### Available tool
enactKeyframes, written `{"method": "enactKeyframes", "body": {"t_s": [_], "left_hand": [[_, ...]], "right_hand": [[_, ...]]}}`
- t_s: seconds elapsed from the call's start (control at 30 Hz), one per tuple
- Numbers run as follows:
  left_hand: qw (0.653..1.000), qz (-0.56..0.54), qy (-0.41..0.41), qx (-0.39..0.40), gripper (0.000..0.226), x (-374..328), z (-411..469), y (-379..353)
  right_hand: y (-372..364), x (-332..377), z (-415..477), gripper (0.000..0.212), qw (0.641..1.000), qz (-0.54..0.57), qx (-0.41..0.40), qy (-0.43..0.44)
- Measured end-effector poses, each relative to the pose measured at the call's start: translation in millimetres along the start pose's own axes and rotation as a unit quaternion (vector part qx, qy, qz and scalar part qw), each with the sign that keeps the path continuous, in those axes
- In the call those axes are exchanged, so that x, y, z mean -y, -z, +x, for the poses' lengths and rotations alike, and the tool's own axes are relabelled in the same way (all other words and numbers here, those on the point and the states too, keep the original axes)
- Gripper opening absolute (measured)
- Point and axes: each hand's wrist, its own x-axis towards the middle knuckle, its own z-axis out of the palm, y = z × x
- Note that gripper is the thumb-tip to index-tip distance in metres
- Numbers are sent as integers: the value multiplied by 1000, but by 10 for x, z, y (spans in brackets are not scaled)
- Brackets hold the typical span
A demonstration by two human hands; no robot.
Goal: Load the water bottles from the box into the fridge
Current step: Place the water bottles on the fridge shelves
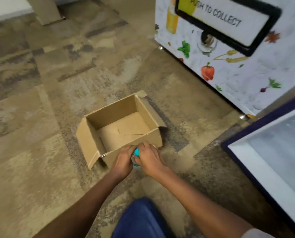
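Fingers (144, 147) of both hands are curled together around one water bottle (136, 158), clamped on it from either side. Left hand (123, 160) grips the bottle's left side, right hand (149, 158) wraps over the right side and top. Only the teal cap (136, 152) and a sliver of clear body with label show between the hands; the rest is hidden. Bottle is held just in front of the near wall of the cardboard box (90, 143), outside it, at about rim level. Cannot tell if the bottle touches the box wall.

Box sits on the carpet floor (40, 100), flaps folded out, bare cardboard bottom visible inside. To the right, the open fridge door (256, 160) with dark blue edge and white inner panel, well apart from the hands. Behind the box at upper right stands a white cabinet (246, 79) printed with vegetables, with a black-framed flap (229, 19) reading "PUSH TO COLLECT". Person's blue-trousered knee (141, 219) is at bottom centre, between the forearms.
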Motion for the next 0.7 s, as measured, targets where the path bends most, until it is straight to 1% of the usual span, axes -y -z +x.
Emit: {"method": "enactKeyframes", "body": {"t_s": [0.07, 0.17, 0.27, 0.4, 0.47, 0.57, 0.7], "left_hand": [[1000, 2, -24, 2, 41, -295, 223, -76], [998, -3, -55, 29, 46, -867, 538, -151], [993, 4, -106, 43, 49, -1462, 848, -206], [981, 23, -191, 33, 40, -2378, 1194, -155], [970, 17, -239, 33, 44, -2865, 1352, -103], [952, 4, -306, 14, 34, -3522, 1552, -55], [935, 35, -354, -1, 31, -4280, 1623, 81]], "right_hand": [[300, -257, -78, 38, 1000, -2, -19, -25], [814, -613, -246, 37, 997, -7, -38, -68], [1375, -933, -440, 37, 993, -21, -54, -104], [2208, -1282, -774, 37, 984, -48, -100, -141], [2601, -1423, -970, 37, 977, -71, -130, -150], [3150, -1594, -1245, 39, 964, -95, -165, -185], [3709, -1761, -1616, 39, 943, -97, -214, -236]]}}
